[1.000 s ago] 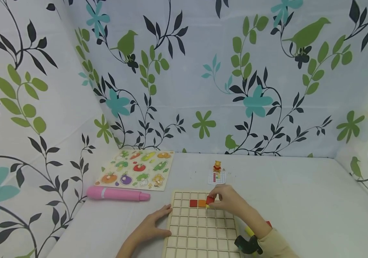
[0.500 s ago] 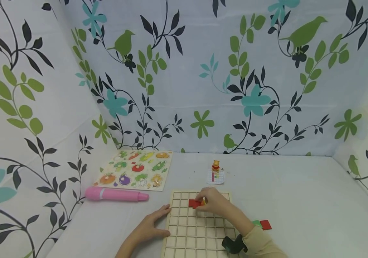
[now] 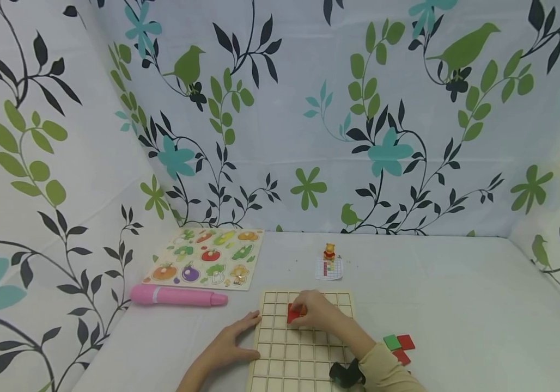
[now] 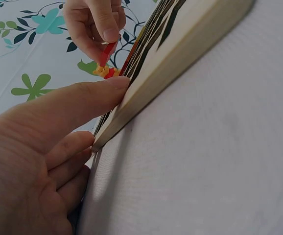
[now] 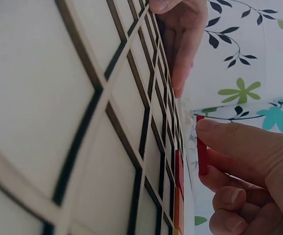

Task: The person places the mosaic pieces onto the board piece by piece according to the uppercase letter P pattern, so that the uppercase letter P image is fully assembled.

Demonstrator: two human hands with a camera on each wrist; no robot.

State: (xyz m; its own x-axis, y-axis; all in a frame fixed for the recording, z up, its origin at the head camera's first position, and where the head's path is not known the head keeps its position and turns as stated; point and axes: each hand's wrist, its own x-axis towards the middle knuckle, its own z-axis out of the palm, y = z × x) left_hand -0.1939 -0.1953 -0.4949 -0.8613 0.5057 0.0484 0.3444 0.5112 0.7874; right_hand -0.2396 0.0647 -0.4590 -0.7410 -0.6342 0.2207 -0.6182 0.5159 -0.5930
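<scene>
A light wooden grid board (image 3: 277,353) lies on the white table. My left hand (image 3: 228,343) rests against its left edge, thumb and fingers touching the rim. Over the upper rows, my right hand (image 3: 318,313) pinches a thin red square tile (image 5: 202,147) between thumb and fingers. The right wrist view shows this tile held on edge, a small gap off the board. Set in the grid are another red tile (image 5: 179,169) and, beside it, an orange tile (image 5: 176,210). The right hand partly covers these in the head view.
Right of the board lie a green tile (image 3: 392,342) and red tiles (image 3: 406,342). A bear figurine (image 3: 329,251) stands by a small grid card (image 3: 329,270) behind the board. At back left are a vegetable puzzle board (image 3: 231,280) and a pink wand-shaped thing (image 3: 182,295).
My right hand has moved left along the upper row with the red tile, from beside the orange tile to over the set red one. Loose tiles at right came into view. The left hand stays put.
</scene>
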